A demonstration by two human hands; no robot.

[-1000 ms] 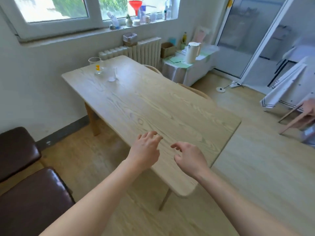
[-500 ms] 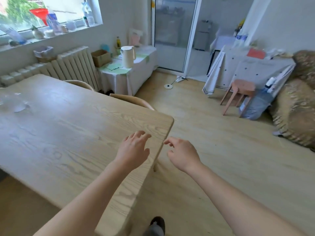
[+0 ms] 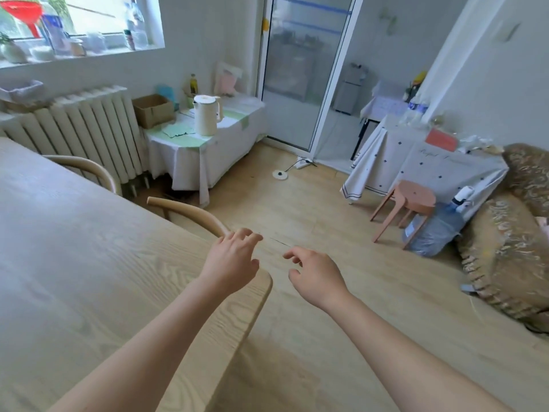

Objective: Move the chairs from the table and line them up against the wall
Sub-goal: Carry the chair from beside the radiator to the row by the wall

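Wood floor [image 3: 341, 292] ahead, table [image 3: 74, 278] at your left.
Two chairs: near chair [image 3: 193, 214] and far chair [image 3: 86, 169] are tucked under its far edge. Your left hand [image 3: 230, 263] hovers half-curled by the near backrest; right hand [image 3: 316, 276] loose, empty. Stool [image 3: 410, 200], then kettle [image 3: 206, 114].

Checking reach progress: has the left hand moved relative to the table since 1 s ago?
Yes. The left hand has gone from over the table top out to its corner, fingers now by the near chair's curved backrest.

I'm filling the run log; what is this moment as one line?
phase: reaching | left hand: open, at near chair backrest | right hand: open, empty | far chair: tucked at table
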